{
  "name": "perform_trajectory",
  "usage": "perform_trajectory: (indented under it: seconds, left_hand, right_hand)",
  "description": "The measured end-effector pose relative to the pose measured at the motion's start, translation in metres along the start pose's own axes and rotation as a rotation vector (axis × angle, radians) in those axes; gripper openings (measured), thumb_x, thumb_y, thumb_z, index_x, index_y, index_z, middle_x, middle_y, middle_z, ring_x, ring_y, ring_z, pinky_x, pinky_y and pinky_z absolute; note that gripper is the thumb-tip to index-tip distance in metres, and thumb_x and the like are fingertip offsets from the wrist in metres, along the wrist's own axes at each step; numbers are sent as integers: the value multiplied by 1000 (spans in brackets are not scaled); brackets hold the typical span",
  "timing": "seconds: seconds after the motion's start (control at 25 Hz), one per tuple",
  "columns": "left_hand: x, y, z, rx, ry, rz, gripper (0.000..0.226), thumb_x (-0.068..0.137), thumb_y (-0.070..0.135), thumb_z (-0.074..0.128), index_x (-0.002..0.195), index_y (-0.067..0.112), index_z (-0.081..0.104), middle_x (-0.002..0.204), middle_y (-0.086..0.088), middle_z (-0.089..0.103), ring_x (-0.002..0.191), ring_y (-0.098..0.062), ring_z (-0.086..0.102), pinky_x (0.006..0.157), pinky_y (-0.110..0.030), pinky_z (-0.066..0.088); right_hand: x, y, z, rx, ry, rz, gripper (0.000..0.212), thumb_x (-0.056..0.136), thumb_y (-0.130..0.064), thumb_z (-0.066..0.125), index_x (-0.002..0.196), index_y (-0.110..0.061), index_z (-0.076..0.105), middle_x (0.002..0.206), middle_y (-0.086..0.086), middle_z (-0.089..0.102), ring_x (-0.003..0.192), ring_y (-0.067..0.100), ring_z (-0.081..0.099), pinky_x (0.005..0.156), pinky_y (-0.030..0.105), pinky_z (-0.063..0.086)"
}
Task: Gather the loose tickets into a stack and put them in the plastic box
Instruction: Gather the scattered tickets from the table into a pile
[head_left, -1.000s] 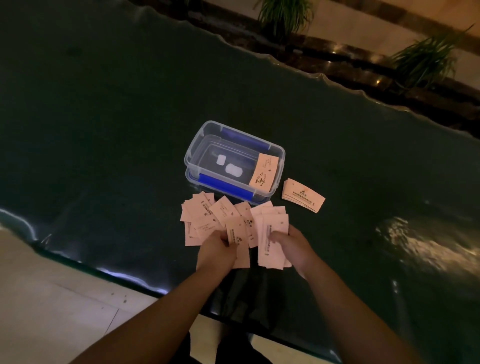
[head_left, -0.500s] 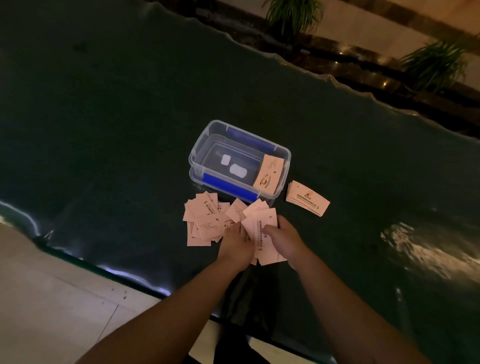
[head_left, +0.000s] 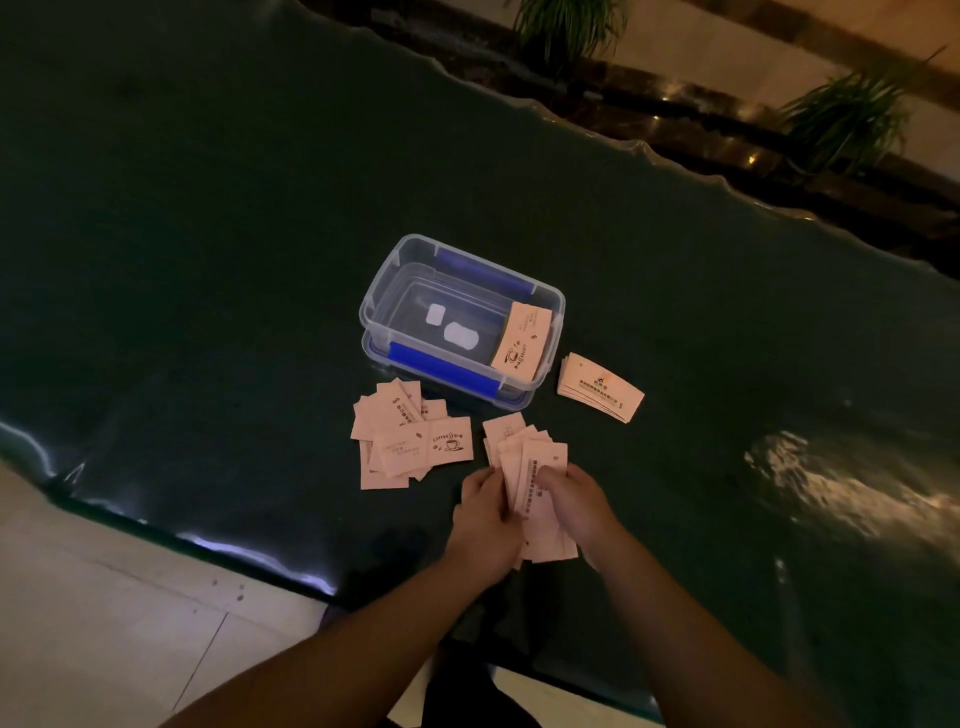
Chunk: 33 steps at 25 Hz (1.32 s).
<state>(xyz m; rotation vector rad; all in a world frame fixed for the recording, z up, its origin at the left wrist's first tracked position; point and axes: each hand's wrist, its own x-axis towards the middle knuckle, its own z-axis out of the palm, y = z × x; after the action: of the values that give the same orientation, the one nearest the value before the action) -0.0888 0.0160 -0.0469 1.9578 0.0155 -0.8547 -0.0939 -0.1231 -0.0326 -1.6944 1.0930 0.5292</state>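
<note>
My left hand (head_left: 485, 522) and my right hand (head_left: 576, 501) together grip a rough bunch of pale pink tickets (head_left: 530, 467), held upright just above the dark table near its front edge. A loose heap of tickets (head_left: 408, 439) lies to the left of the hands, in front of the box. The clear plastic box (head_left: 384, 291) with blue handles stands open behind them, with one ticket (head_left: 522, 338) leaning inside its right end. A neat stack of tickets (head_left: 600, 387) lies on the table to the right of the box.
The dark green table (head_left: 208, 234) has a wavy far edge. Potted plants (head_left: 852, 109) stand beyond it. Pale floor tiles (head_left: 104, 623) show below the near edge. A bright reflection (head_left: 852, 488) sits on the table at the right.
The hands pulled a bunch of tickets out of the spread, moved together and lifted it toward me. A gap now separates it from the heap left on the table.
</note>
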Motion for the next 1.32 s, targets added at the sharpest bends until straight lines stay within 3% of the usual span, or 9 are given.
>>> perform_trajectory:
  seconds: [0.12,0.32,0.52,0.68,0.84,0.96,1.08,1.2,1.32]
  left_hand:
    - [-7,-7,4,17,-32,86,59,101,13,58,153,39,46,165,11,28,149,-18,38,115,-38,46]
    - [-15,-1,8,11,-52,144,59,101,12,59,151,42,48,159,22,32,146,-6,33,118,-37,41]
    - [-25,-7,-10,-102,91,105,36,96,24,70,129,35,62,135,14,55,118,-2,58,107,-31,52]
    - [-18,-23,-48,152,347,61,51,91,25,73,138,25,53,142,4,48,133,-15,43,113,-35,40]
    - [0,-36,-87,308,465,-89,79,84,30,77,150,15,36,151,-13,36,137,-32,37,110,-46,41]
    - [14,-44,-107,334,449,-135,68,87,29,73,144,13,42,144,-13,43,131,-32,44,105,-46,45]
    - [27,-47,-122,416,412,-126,47,96,29,62,141,17,54,141,-9,52,127,-28,50,103,-42,46]
    - [35,-52,-131,477,422,-81,44,101,37,55,143,24,56,142,-4,56,127,-24,51,104,-40,45]
    - [34,-45,-134,329,415,-136,48,99,36,62,145,24,54,142,-4,53,129,-23,51,107,-41,47]
  right_hand:
    - [-3,10,-6,130,-20,15,18,103,-24,54,116,-21,67,109,10,77,100,28,74,92,47,59]
    - [-8,29,-10,461,-86,49,30,104,-19,46,128,-25,63,119,17,75,114,35,70,102,57,54]
    - [-8,41,-8,689,-96,143,44,96,-24,49,137,-19,63,130,23,70,122,41,66,107,65,49]
    - [-14,29,-7,550,-126,124,34,105,-24,43,119,-13,72,118,23,70,111,39,67,105,62,51]
    - [-17,7,6,301,-189,19,29,106,-25,48,126,-20,68,120,21,73,111,38,73,104,63,54]
    - [-22,-21,20,10,-205,-145,25,106,-24,53,126,-34,62,119,7,75,107,25,75,96,51,58]
    - [-22,-51,35,-183,-231,-262,41,99,-23,62,139,-32,57,130,-2,69,116,19,68,96,45,55]
    - [-18,-71,53,-319,-263,-357,53,95,-23,67,145,-30,52,130,-9,64,120,17,63,88,39,53]
    - [-9,-79,67,-399,-248,-414,56,92,-26,70,145,-31,52,135,-6,62,126,19,62,87,38,51]
